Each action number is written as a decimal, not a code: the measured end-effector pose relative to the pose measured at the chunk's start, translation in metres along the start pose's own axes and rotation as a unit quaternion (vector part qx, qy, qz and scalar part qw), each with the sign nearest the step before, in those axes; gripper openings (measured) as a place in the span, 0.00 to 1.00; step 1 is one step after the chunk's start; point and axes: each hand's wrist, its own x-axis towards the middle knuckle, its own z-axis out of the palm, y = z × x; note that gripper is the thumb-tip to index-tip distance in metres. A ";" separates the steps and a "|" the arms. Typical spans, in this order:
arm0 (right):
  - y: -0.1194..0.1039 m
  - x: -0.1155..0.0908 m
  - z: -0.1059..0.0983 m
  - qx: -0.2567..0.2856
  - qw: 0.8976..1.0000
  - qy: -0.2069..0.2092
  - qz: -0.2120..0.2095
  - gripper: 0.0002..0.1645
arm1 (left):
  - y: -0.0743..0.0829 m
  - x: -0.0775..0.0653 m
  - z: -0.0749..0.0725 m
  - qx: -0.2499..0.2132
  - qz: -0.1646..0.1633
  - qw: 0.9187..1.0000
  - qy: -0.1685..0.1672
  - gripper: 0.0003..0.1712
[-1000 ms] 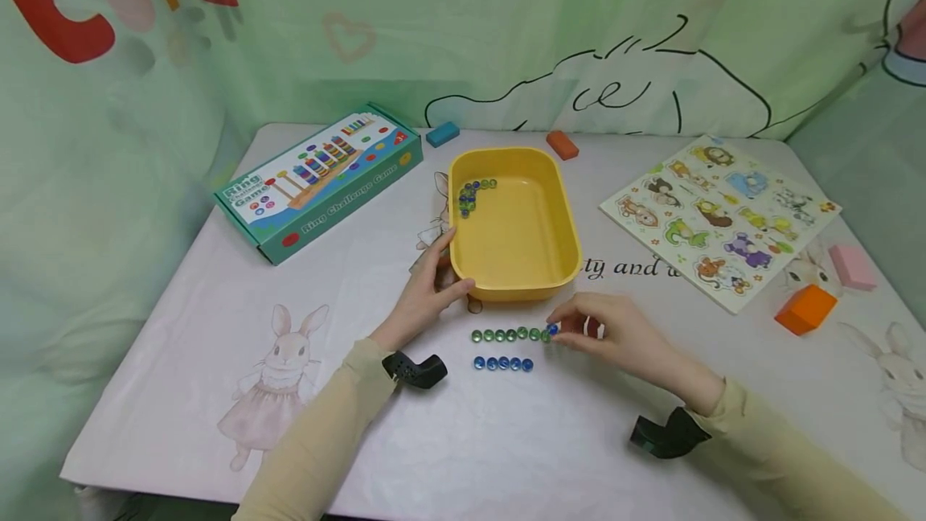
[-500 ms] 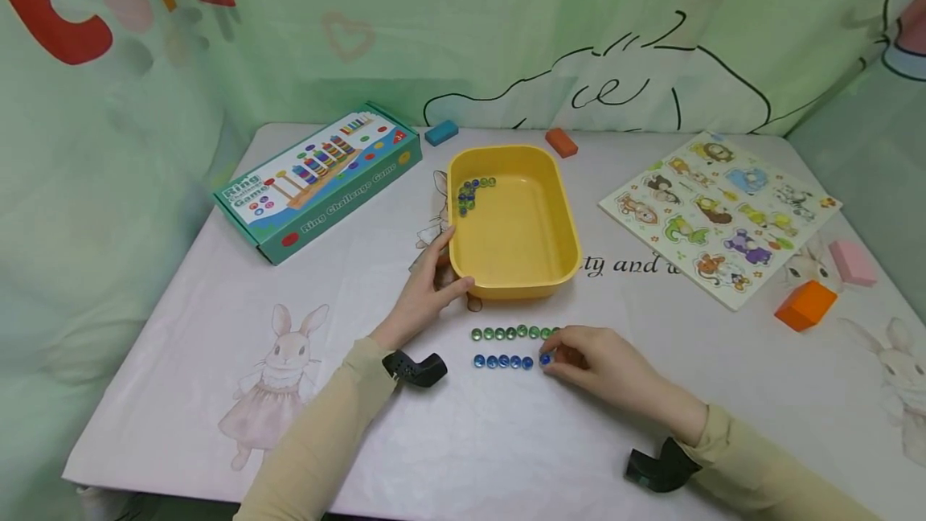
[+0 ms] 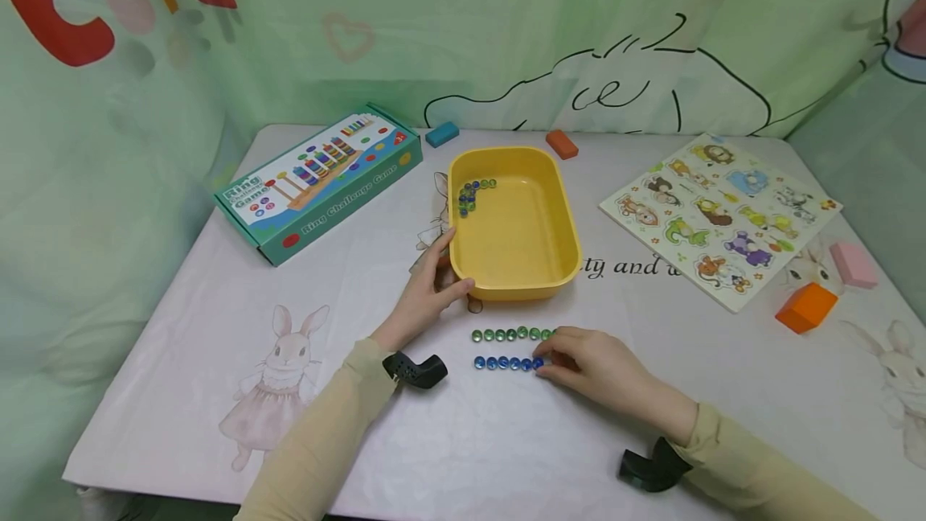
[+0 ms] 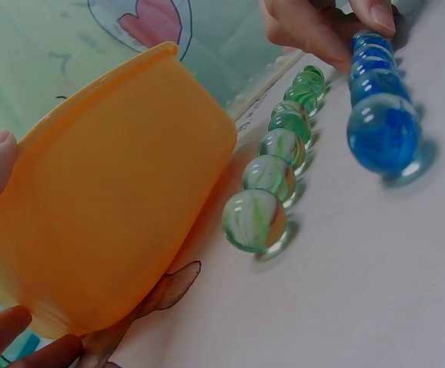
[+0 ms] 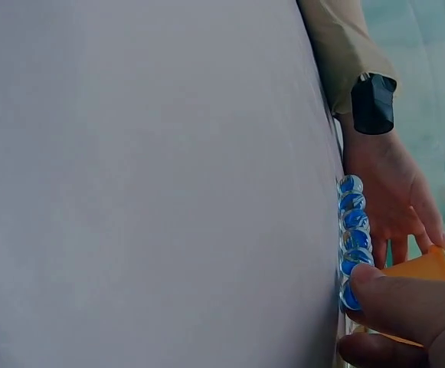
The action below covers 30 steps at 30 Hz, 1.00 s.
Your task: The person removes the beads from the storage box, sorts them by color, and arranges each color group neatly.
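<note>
A blue marble (image 3: 538,363) at the right end of a row of blue marbles (image 3: 503,363) is pinched by my right hand (image 3: 604,372). In the right wrist view the thumb (image 5: 394,299) lies against this marble, in line with the others. Just beyond runs a row of green marbles (image 3: 500,335), its right end partly behind the right fingers. My left hand (image 3: 421,296) grips the near left corner of a yellow plastic tub (image 3: 521,293), thumb at the rim and fingers along the side. Several blue and green marbles (image 3: 469,198) lie in the tub's far left part.
A green ring game box (image 3: 325,183) lies at the back left, an animal puzzle board (image 3: 716,215) at the right. Blocks stand around: blue (image 3: 442,133), red-orange (image 3: 562,145), orange (image 3: 806,308) and pink (image 3: 854,266). A green curtain (image 3: 506,22) hangs behind the table.
My right hand has brought a blue marble from the end of the green row toward me, then left against the end of the blue row. The left hand and tub have stayed put.
</note>
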 end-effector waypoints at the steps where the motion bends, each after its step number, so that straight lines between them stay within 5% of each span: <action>1: 0.000 0.000 0.000 -0.002 1.000 -0.001 -0.001 0.07 | 0.000 0.000 0.000 -0.001 -0.001 1.000 -0.001 0.45; 6: 0.000 0.002 -0.003 -0.004 1.000 -0.010 -0.004 0.09 | 0.002 0.000 -0.001 -0.015 -0.005 1.000 -0.007 0.45; 14: -0.006 0.021 -0.031 -0.002 0.999 -0.043 -0.029 0.10 | 0.029 -0.009 -0.006 -0.012 -0.009 1.000 -0.014 0.44; 22: -0.006 0.068 -0.072 0.066 0.976 -0.194 -0.065 0.10 | 0.031 -0.011 -0.006 -0.007 -0.015 1.000 -0.011 0.44; 30: 0.003 0.121 -0.090 0.086 0.965 -0.245 -0.047 0.07 | 0.033 -0.010 -0.005 -0.007 -0.007 1.000 -0.015 0.44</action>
